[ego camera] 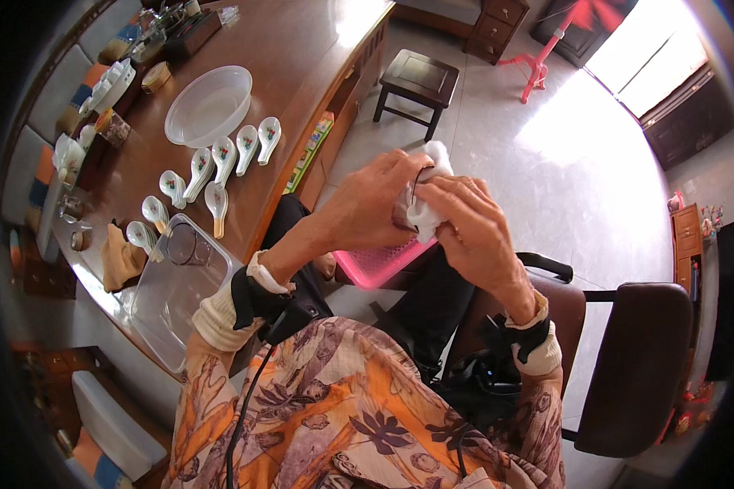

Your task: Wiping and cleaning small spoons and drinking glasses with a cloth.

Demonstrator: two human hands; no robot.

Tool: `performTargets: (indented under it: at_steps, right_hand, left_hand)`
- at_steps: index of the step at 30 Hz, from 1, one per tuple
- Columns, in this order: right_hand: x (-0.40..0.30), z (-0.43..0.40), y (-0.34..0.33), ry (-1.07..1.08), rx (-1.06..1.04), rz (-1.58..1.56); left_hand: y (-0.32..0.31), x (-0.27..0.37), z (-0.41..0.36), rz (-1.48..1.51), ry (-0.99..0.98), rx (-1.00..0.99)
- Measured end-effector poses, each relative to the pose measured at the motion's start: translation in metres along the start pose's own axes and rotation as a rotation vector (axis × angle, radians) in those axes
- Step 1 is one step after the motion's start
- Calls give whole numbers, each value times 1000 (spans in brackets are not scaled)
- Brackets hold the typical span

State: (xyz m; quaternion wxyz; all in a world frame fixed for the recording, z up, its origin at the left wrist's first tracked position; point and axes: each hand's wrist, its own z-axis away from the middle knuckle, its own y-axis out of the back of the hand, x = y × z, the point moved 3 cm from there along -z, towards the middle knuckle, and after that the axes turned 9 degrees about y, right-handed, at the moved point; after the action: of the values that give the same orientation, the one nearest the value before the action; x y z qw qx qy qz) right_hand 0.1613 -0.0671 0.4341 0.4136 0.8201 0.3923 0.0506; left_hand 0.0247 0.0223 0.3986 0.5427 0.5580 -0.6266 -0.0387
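My left hand (373, 195) grips what looks like a clear drinking glass (401, 205) with a dark rim, tilted and largely covered by fingers. A crumpled white cloth (438, 158) is in my right hand (474, 229), which presses it against and into the mouth of the glass. Below both hands, a pink perforated plastic basket (370, 278) sits over my knees or just beyond them; its contents are hidden. At the left, a clear plastic bin (183, 305) on the table holds another glass (186, 244).
Several white porcelain spoons (224, 156) lie on the wooden table (300, 73), near a translucent oval basin (211, 104) and a brown cloth (122, 257). A dark wooden stool (420, 73) and a red stand fan (541, 61) stand beyond. A brown chair (633, 367) is at my right.
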Motion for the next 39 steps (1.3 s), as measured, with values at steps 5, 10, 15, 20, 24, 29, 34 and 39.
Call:
performTargets:
  at_steps: [5,10,15,20,24,29,34,39]
  right_hand:
    - [-2,-6,-1,-140,70,103]
    - [26,4,-17,-508,5,-144]
    - [39,10,-40,-594,-50,-25]
    - [41,12,-35,-480,42,43]
    - [39,11,-34,-464,57,63]
    - [42,18,-40,-507,43,44]
    - [44,22,-37,-512,-2,56]
    - [43,23,-32,-537,-51,6]
  left_hand:
    - [0,1,1,19,2,-6]
    - [-4,9,1,-45,12,-80]
    - [-14,18,1,-220,-35,25]
    - [-18,29,-3,-271,-16,32]
    - [-21,26,-4,-313,-16,27]
    - [-25,20,-5,-290,-27,10]
    - [-24,24,-10,-278,-26,-18]
    - [-27,20,-11,-263,-16,-33]
